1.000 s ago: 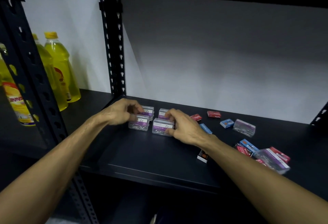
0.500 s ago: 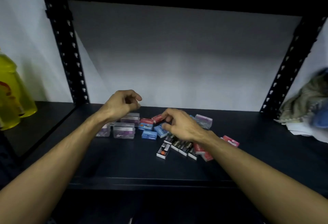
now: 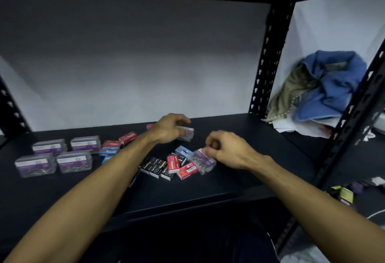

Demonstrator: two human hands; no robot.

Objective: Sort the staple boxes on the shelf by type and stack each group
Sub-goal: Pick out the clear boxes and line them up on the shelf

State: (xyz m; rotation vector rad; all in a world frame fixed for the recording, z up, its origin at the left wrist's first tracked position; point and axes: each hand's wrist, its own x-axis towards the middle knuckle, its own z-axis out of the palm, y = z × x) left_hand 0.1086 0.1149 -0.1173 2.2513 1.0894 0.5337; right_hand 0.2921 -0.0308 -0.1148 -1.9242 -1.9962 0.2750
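Dark shelf [image 3: 229, 181], grey wall behind. Red box [image 3: 172, 164] reads "Staples". Left hand [image 3: 169, 129] and right hand [image 3: 227, 151] each grasp a clear box; cloths [image 3: 325, 87] at 2 o'clock.

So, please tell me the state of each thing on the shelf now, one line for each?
Left hand: holds a clear box at the back.
Right hand: grip on a clear purple-label box, tilted.
Four clear boxes: grouped at left, flat, not stacked.
Black boxes: side by side, unsorted.
Red boxes and blue boxes: scattered.
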